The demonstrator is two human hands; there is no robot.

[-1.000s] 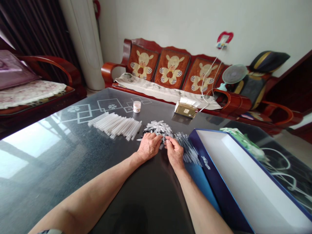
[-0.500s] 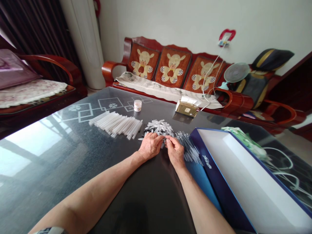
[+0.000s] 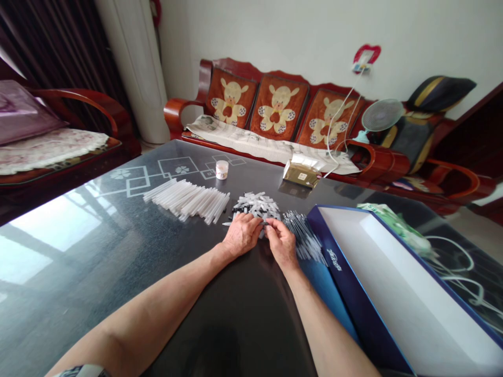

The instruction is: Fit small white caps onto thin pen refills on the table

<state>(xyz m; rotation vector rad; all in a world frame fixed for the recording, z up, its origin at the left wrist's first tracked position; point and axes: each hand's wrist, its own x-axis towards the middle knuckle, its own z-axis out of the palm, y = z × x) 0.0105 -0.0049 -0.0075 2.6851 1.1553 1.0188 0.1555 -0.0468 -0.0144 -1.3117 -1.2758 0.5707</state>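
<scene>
My left hand [image 3: 242,233] is closed, its fingertips meeting those of my right hand [image 3: 281,242], which pinches too. Between them is a small dark pen part [image 3: 264,223], mostly hidden by the fingers. Just beyond my hands lies a heap of small white and black pen parts [image 3: 256,203]. To the left, a row of white pen barrels [image 3: 188,200] is spread on the table. Thin clear pen refills with shiny tips [image 3: 304,235] lie in a bundle right of my right hand, partly over a blue sheet or lid [image 3: 328,298].
A long blue box [image 3: 353,272] with a white inside stands at the right, a green plastic bag [image 3: 396,225] and white cables beyond it. Farther back on the dark table [image 3: 118,251] are a small round tub [image 3: 222,170] and a tissue box [image 3: 302,174].
My fingers have shifted slightly around the small part, and a bit more of it shows between the fingertips. The piles and the box are unchanged.
</scene>
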